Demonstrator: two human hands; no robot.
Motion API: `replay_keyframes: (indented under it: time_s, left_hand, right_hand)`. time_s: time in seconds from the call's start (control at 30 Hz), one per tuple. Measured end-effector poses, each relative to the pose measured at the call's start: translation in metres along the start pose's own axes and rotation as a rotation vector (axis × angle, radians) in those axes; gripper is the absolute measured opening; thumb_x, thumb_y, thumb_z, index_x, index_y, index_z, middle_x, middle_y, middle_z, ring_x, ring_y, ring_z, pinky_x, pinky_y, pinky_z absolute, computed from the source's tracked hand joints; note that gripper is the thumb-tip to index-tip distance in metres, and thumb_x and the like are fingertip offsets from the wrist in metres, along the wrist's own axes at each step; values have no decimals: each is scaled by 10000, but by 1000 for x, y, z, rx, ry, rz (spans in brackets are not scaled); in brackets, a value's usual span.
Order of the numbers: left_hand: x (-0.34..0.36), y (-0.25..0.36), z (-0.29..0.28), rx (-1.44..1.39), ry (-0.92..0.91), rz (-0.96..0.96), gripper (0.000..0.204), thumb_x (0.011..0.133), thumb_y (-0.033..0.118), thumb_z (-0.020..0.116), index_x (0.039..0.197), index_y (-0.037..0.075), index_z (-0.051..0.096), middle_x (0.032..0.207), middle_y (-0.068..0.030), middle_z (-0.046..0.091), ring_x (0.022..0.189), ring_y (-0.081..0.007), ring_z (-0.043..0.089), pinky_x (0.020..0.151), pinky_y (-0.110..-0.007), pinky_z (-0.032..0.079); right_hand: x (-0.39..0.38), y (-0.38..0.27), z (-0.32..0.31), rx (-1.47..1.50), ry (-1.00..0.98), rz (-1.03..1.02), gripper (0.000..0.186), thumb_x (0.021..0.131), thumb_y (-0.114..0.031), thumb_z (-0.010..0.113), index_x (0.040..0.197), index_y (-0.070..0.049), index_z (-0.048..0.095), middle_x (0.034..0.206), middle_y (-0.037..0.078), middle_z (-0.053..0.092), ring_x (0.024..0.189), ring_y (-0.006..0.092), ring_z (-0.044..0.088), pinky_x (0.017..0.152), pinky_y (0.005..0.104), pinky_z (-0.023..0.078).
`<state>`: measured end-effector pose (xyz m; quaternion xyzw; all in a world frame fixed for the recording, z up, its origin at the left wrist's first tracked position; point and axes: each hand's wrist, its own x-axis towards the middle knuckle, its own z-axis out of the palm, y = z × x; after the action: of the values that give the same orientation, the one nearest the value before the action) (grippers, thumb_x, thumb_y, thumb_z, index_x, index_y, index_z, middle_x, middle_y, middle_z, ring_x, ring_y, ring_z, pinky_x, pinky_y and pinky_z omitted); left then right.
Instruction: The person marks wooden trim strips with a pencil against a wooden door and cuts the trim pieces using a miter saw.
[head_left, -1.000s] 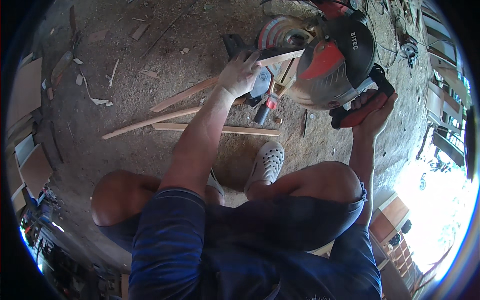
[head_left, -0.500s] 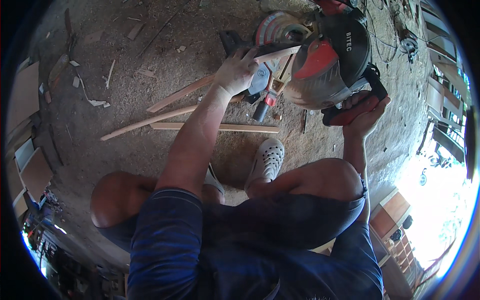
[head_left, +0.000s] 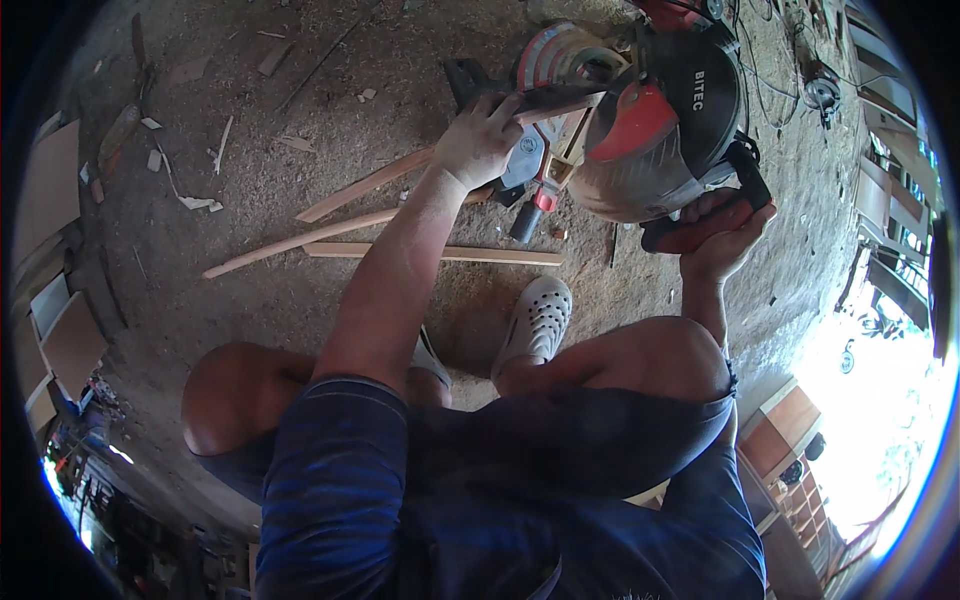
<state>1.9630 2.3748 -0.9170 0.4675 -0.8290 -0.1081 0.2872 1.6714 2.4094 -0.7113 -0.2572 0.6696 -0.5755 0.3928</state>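
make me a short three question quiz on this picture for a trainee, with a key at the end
1. True or false: the right grip is closed around the handle of the miter saw.
2. Multiple choice: what does the left grip hold at the saw?
a) a hammer
b) a wood strip
c) a paint can
3. Fill in the gap: the top of the person's pale right shoe is dotted with ____.

Key:
1. True
2. b
3. holes
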Motion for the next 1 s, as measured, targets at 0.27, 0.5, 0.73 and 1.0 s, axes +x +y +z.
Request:
replay_keyframes:
  time_s: [0.27, 0.5, 0.73, 1.0]
  left_hand:
    - [1, 2, -2, 3, -33, -14, 116, 840, 139, 679, 886, 33, 667, 1410, -135, 608, 1238, -349, 619, 858, -457, 648]
    - [-2, 1, 0, 2, -71, -31, 126, 849, 145, 677, 910, 35, 679, 1415, -140, 603, 1247, -353, 610, 863, -457, 648]
    - [-2, -5, 4, 50, -17, 14, 215, 857, 151, 684, 1059, 77, 679, 1377, -118, 614, 1227, -336, 619, 823, -438, 653]
    - [2, 1, 0, 22, -47, -9, 134, 846, 152, 680, 929, 47, 692, 1388, -138, 613, 1234, -352, 606, 878, -451, 642]
  right_hand:
    - [1, 0, -1, 28, -10, -6, 736, 1030, -798, 336, 893, -101, 528, 691, 36, 499, 601, 213, 524, 588, 391, 485]
    - [0, -2, 0, 9, -52, 9, 734, 1030, -796, 346, 887, -98, 525, 697, 41, 499, 611, 218, 526, 598, 393, 483]
    - [2, -4, -1, 11, -56, 23, 745, 1026, -802, 342, 888, -96, 534, 714, 39, 527, 618, 203, 527, 601, 380, 485]
    - [1, -6, -1, -14, -49, 10, 734, 1038, -784, 332, 889, -93, 532, 712, 40, 523, 617, 205, 525, 599, 376, 485]
